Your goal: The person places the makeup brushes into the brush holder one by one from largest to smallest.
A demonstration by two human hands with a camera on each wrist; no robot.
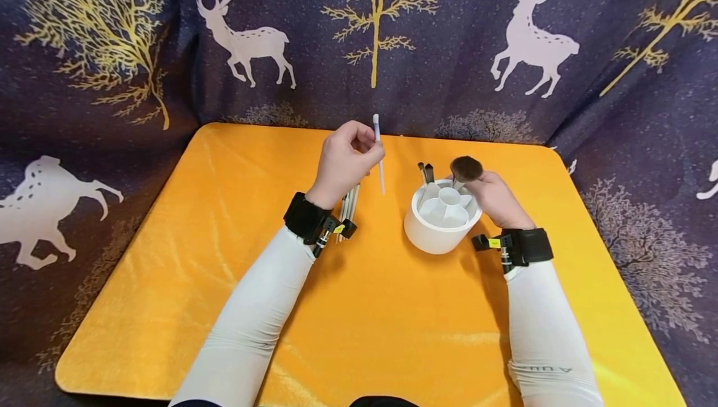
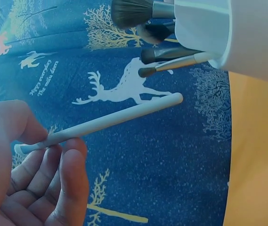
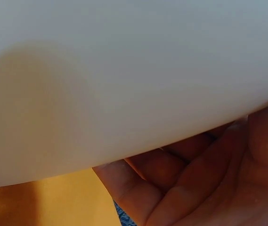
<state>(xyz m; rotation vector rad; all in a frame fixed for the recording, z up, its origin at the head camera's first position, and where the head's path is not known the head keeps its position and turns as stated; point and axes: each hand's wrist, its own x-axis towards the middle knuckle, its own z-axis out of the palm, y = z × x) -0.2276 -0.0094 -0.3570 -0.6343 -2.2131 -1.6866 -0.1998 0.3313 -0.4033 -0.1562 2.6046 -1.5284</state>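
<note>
My left hand point(image 1: 344, 156) pinches a slim white makeup brush point(image 2: 119, 118) between thumb and fingertips. In the head view this brush stands nearly upright, its pale tip above the fingers and its handle end pointing down. To its right is a round white brush holder point(image 1: 434, 237) divided into compartments. My right hand point(image 1: 498, 200) grips the holder's right side, its fingers curled along the wall and partly hidden behind it. A big fluffy dark brush point(image 1: 467, 169) stands in the holder near that hand. Small dark-tipped brushes point(image 1: 429, 173) lean out at its back left.
Several white brush handles point(image 1: 350, 204) lie on the orange tablecloth point(image 1: 370, 313) below my left hand, partly hidden by the wrist strap. Behind the table hangs a dark curtain point(image 1: 336, 70) printed with deer and trees.
</note>
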